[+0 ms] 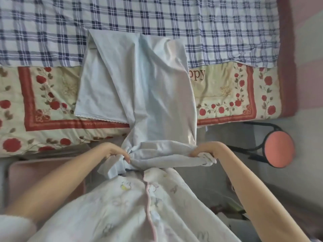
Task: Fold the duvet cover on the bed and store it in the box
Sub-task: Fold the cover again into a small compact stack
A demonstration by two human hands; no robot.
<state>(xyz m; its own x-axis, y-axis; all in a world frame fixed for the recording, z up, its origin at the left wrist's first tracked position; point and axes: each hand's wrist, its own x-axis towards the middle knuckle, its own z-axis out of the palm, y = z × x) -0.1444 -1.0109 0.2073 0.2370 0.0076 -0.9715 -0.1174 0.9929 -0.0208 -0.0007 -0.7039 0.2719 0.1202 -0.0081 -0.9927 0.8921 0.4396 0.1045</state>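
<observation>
A person standing at the side of a bed [286,67] grips the near end of a pale blue duvet cover [139,84] with both hands, seen from a head-worn camera looking down. The left hand [117,152] is curled round a bunched fistful of the fabric, a loose flap hanging just below it; the right hand [203,151] is closed on the opposite end of the same gathered edge, a tuft of cloth poking out past the knuckles. Between the two hands the edge runs as a thick, twisted roll. Beyond it the cover stretches away across the bed in a long, partly folded strip, one flat layer lying out to the left with a scalloped hem showing. It rests on a cream quilt with red roses [52,102] and, farther off, on a blue-and-white plaid sheet [52,32]. A pink box [35,175] sits on the floor under the left forearm, close to the bed's edge. To the right, a stool with a round pink seat [279,148] and dark metal legs stands just off the bed's corner. A pale printed garment [131,206] fills the foreground
</observation>
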